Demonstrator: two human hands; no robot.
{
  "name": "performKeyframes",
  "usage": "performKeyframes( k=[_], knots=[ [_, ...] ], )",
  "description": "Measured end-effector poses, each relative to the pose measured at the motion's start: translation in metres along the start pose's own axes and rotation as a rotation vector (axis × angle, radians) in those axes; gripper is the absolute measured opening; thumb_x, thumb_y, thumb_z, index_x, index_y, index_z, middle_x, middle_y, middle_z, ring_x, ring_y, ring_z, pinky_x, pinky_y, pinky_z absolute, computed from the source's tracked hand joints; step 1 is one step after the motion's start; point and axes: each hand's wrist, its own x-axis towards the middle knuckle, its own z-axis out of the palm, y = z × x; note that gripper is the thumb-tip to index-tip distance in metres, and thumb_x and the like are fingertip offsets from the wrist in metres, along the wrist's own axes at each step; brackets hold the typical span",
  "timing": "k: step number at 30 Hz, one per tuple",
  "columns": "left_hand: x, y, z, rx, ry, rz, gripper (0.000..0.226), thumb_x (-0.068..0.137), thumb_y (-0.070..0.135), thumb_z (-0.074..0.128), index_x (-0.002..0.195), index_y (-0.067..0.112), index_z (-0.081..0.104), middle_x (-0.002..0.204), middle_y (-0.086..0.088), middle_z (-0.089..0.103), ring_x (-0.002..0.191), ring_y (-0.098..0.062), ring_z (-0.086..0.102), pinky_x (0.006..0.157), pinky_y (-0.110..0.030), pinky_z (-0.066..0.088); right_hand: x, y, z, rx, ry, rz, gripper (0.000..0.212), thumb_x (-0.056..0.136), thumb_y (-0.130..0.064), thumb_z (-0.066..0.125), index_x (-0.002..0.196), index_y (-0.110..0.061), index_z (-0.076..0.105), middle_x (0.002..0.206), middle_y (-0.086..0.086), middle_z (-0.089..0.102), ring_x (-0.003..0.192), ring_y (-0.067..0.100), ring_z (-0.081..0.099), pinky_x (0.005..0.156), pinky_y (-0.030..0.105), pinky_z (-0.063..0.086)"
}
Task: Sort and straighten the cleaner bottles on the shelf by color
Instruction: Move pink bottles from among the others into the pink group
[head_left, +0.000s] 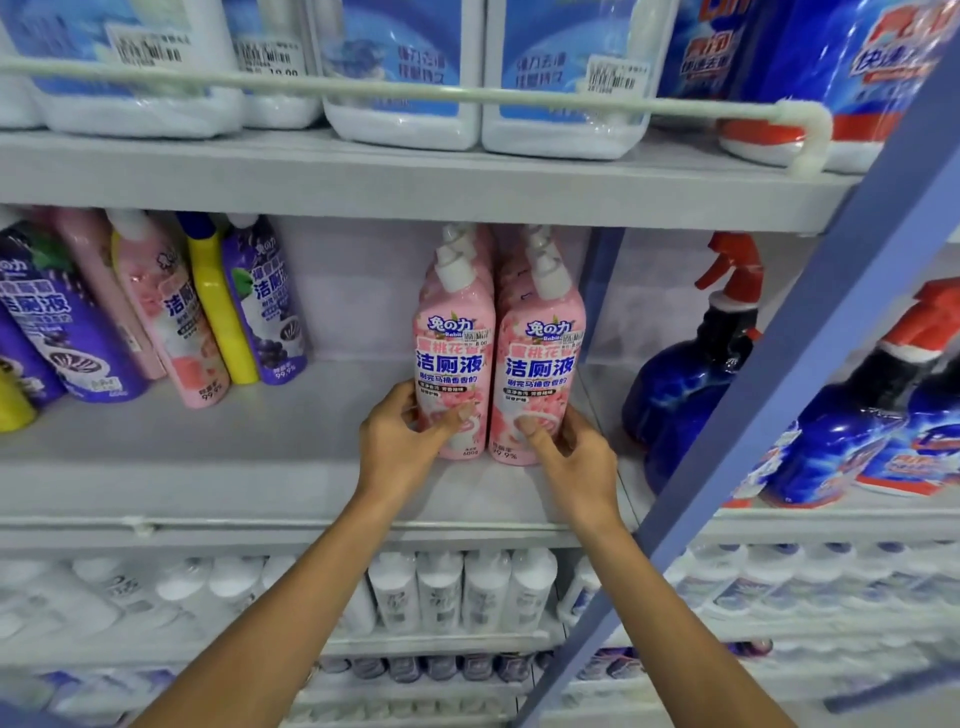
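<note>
Two pink cleaner bottles stand upright side by side on the middle shelf (260, 447), with more pink bottles lined up behind them. My left hand (400, 441) grips the base of the left pink bottle (453, 343), thumb across its front. My right hand (571, 457) grips the base of the right pink bottle (540, 358) the same way. At the shelf's left end a mixed group leans to the left: purple bottles (57, 322), a pink bottle (176, 327), a yellow bottle (218, 306) and another purple bottle (267, 312).
Bare shelf lies between the leaning group and the pink pair. Blue spray bottles with red triggers (691, 374) stand right of a blue divider post (597, 291). A slanted blue upright (810, 338) crosses the right side. White jugs (405, 78) fill the shelf above, white bottles (462, 587) the one below.
</note>
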Motion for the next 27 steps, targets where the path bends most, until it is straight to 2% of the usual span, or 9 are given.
performKeyframes(
  k=[7, 9, 11, 13, 18, 20, 23, 25, 27],
  knots=[
    [0.005, -0.003, -0.005, 0.078, -0.039, -0.041, 0.045, 0.071, 0.038, 0.09, 0.107, 0.017, 0.072, 0.099, 0.009, 0.077, 0.088, -0.005, 0.073, 0.08, -0.029, 0.06, 0.002, -0.006, -0.004, -0.101, -0.061, 0.039, 0.03, 0.09, -0.039, 0.075, 0.116, -0.026, 0.068, 0.1, -0.021, 0.072, 0.086, -0.019, 0.064, 0.072, 0.001, 0.046],
    [0.007, 0.001, -0.008, 0.1, -0.079, -0.046, 0.048, 0.07, 0.039, 0.091, 0.107, 0.016, 0.071, 0.099, 0.008, 0.076, 0.086, -0.003, 0.071, 0.074, -0.024, 0.059, 0.002, -0.011, -0.003, -0.086, -0.052, 0.053, 0.03, 0.089, -0.037, 0.076, 0.116, -0.028, 0.066, 0.103, -0.022, 0.073, 0.09, -0.014, 0.067, 0.079, 0.007, 0.051],
    [0.008, 0.007, -0.011, 0.122, -0.116, -0.053, 0.048, 0.07, 0.04, 0.091, 0.106, 0.016, 0.07, 0.097, 0.009, 0.075, 0.082, -0.001, 0.069, 0.067, -0.016, 0.054, -0.001, -0.015, -0.002, -0.073, -0.043, 0.061, 0.037, 0.089, -0.035, 0.077, 0.122, -0.024, 0.066, 0.112, -0.015, 0.075, 0.099, -0.004, 0.07, 0.088, 0.019, 0.056],
    [0.01, 0.009, -0.015, 0.141, -0.148, -0.054, 0.047, 0.07, 0.041, 0.09, 0.104, 0.017, 0.07, 0.094, 0.009, 0.073, 0.082, -0.004, 0.07, 0.067, -0.017, 0.053, -0.004, -0.021, 0.001, -0.062, -0.06, 0.079, 0.043, 0.091, -0.034, 0.076, 0.13, -0.02, 0.063, 0.118, -0.01, 0.074, 0.104, 0.002, 0.071, 0.093, 0.026, 0.057],
    [0.013, 0.019, -0.035, 0.127, -0.268, -0.087, 0.036, 0.084, 0.036, 0.08, 0.113, 0.018, 0.068, 0.095, 0.007, 0.071, 0.076, 0.002, 0.061, 0.065, -0.013, 0.051, -0.026, -0.045, 0.006, -0.082, -0.026, 0.115, 0.047, 0.096, -0.039, 0.069, 0.138, -0.023, 0.057, 0.125, -0.01, 0.071, 0.11, 0.003, 0.067, 0.094, 0.025, 0.054],
    [0.011, 0.022, -0.053, 0.086, -0.285, -0.079, 0.039, 0.089, 0.035, 0.075, 0.121, 0.015, 0.065, 0.1, 0.004, 0.069, 0.079, 0.001, 0.06, 0.062, -0.007, 0.044, -0.038, -0.057, 0.011, -0.107, 0.023, 0.112, 0.04, 0.1, -0.038, 0.062, 0.136, -0.022, 0.057, 0.124, -0.01, 0.069, 0.108, -0.003, 0.066, 0.092, 0.022, 0.05],
    [0.005, 0.026, -0.094, 0.037, -0.292, -0.08, 0.057, 0.092, 0.047, 0.069, 0.134, 0.01, 0.059, 0.117, -0.001, 0.068, 0.1, -0.011, 0.063, 0.077, -0.014, 0.046, -0.063, -0.076, 0.023, -0.102, 0.088, 0.083, 0.033, 0.104, -0.039, 0.053, 0.132, -0.022, 0.059, 0.122, -0.014, 0.067, 0.104, -0.012, 0.061, 0.091, 0.023, 0.046],
    [0.002, 0.023, -0.127, -0.007, -0.26, -0.068, 0.071, 0.084, 0.061, 0.067, 0.133, 0.011, 0.061, 0.123, -0.002, 0.069, 0.112, -0.014, 0.064, 0.089, -0.022, 0.047, -0.079, -0.084, 0.035, -0.107, 0.126, 0.074, 0.045, 0.104, -0.049, 0.047, 0.138, -0.021, 0.057, 0.133, -0.009, 0.064, 0.119, 0.0, 0.059, 0.103, 0.032, 0.046],
    [0.0, 0.02, -0.164, -0.04, -0.221, -0.068, 0.067, 0.085, 0.064, 0.062, 0.129, 0.014, 0.065, 0.123, 0.001, 0.069, 0.116, -0.013, 0.063, 0.091, -0.021, 0.044, -0.09, -0.088, 0.049, -0.094, 0.139, 0.098, 0.067, 0.1, -0.065, 0.039, 0.149, -0.02, 0.049, 0.149, -0.004, 0.055, 0.136, 0.013, 0.05, 0.117, 0.041, 0.038]
  ],
)
